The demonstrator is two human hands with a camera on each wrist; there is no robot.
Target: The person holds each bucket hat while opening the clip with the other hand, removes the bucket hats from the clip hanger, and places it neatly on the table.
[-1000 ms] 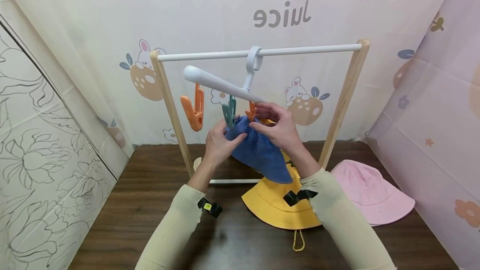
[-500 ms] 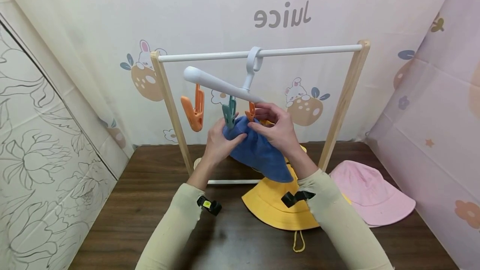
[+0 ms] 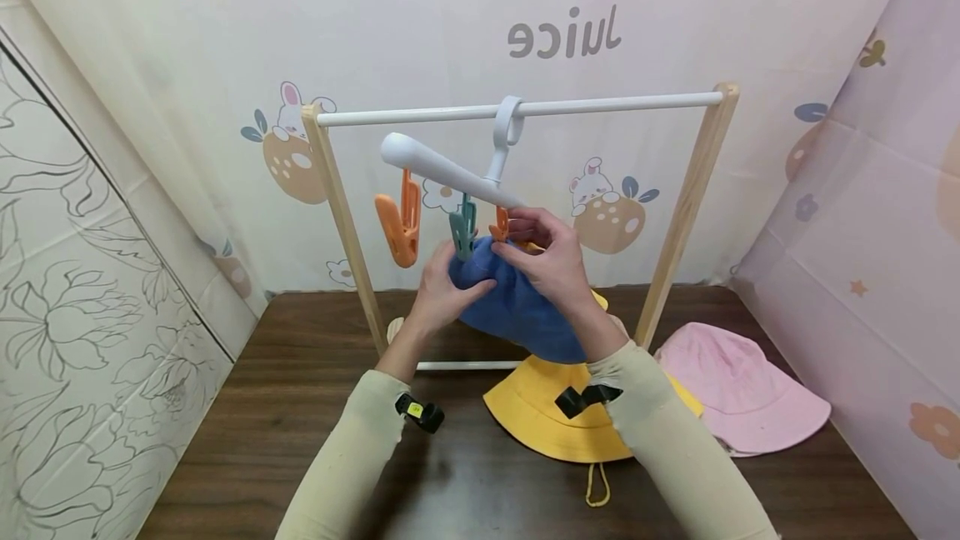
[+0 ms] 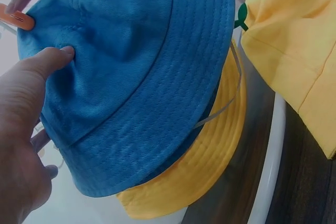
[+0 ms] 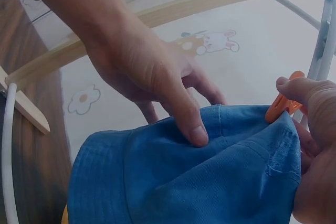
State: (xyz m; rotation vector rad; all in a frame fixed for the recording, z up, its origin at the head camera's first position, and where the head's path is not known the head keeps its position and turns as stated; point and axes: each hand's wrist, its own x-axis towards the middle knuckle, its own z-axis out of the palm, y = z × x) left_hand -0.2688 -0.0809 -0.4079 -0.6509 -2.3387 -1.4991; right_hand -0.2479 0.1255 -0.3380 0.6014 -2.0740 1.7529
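Head view: hanger [image 3: 442, 166] turned slightly; below it, our left hand [image 3: 442, 292] pinches blue hat [image 3: 513, 311], right hand [image 3: 553, 263] orange clip [image 3: 498, 226], apparently mid-adjustment.

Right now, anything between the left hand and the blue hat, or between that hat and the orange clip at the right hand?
Nothing visible. The left hand grips the blue hat, whose crown meets the orange clip at the right hand.

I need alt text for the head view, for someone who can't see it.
A left hand holds a blue hat below a white hanger while the right hand pinches an orange clip at the hat's top. The hanger hangs from a wooden-sided rack; a yellow hat and a pink hat lie on the brown table.
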